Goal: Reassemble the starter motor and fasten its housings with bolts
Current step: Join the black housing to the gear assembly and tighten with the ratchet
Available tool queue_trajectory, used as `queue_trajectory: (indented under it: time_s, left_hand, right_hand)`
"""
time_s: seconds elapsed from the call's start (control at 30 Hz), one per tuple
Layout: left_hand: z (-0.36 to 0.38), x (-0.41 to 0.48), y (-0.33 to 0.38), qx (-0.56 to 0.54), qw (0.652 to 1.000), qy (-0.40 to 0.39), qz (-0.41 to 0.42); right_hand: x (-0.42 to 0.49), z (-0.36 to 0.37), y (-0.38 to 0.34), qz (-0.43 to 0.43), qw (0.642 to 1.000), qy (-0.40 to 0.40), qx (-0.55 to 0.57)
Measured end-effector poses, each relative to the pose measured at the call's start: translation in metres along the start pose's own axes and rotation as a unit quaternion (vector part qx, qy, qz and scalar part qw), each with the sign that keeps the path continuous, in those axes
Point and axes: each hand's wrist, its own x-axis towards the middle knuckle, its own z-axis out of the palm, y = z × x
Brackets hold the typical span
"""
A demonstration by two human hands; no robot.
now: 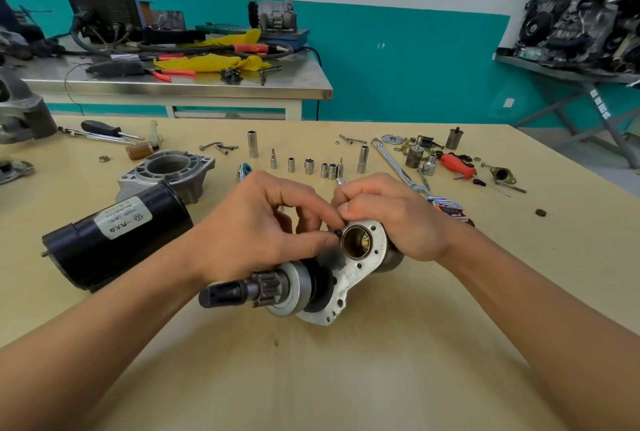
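Metal plate [349,278] with gear [270,287] attached noted at centre of surface [346,378], held tilted (contact with surface not determinable). Plate's upper end gripped by right hand [391,216], fingers curled round it. Small dark bolt [337,232] pinched between thumb and forefinger of left hand [263,223], at rim of plate's round opening. Black motor body [114,240] laid on its side, left of hands. Grey housing [166,171] placed just behind motor body. Row of sockets [309,166] stood upright beyond hands.
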Motion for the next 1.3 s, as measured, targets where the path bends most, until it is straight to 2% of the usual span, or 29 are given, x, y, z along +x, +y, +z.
queue_trajectory:
  time_s: [0.2,0.43,0.5,0.53,0.6,0.67,0.7,0.8,0.9,1.17,1.3]
  left_hand:
    - [-0.001,0.001,-0.001,0.052,0.998,-0.002,0.025]
    - [-0.009,0.002,0.000,0.006,0.999,-0.042,-0.003]
    - [-0.028,0.011,-0.002,0.036,0.999,0.018,-0.024]
    - [-0.040,0.020,-0.007,0.092,0.993,0.065,-0.038]
    - [-0.062,0.045,-0.020,0.269,0.951,0.115,-0.096]
    - [-0.071,0.071,-0.038,0.414,0.889,0.064,-0.186]
    - [-0.071,0.083,-0.049,0.453,0.864,0.023,-0.219]
    - [-0.065,0.106,-0.081,0.497,0.819,-0.096,-0.269]
    - [-0.062,0.118,-0.099,0.509,0.797,-0.150,-0.288]
    - [-0.058,0.131,-0.105,0.522,0.796,-0.147,-0.270]
    - [-0.038,0.125,-0.082,0.428,0.863,-0.158,-0.218]
  right_hand:
    - [0.000,0.000,-0.001,0.000,1.000,0.008,-0.024]
    - [0.002,0.001,0.000,0.000,1.000,0.009,-0.018]
    - [0.002,-0.001,0.003,-0.003,1.000,0.014,-0.011]
    - [0.002,-0.003,0.004,-0.003,1.000,0.015,-0.003]
    - [0.002,-0.004,0.007,0.005,1.000,0.015,0.012]
    - [0.003,-0.005,0.011,0.013,1.000,0.010,0.016]
    - [0.004,-0.005,0.013,0.018,1.000,0.011,0.016]
    - [0.003,-0.004,0.020,0.036,0.999,0.023,0.026]
    - [-0.001,-0.008,0.024,0.041,0.999,0.017,0.031]
    - [-0.002,-0.009,0.030,0.045,0.998,0.029,0.034]
    - [-0.002,-0.008,0.032,0.046,0.997,0.026,0.062]
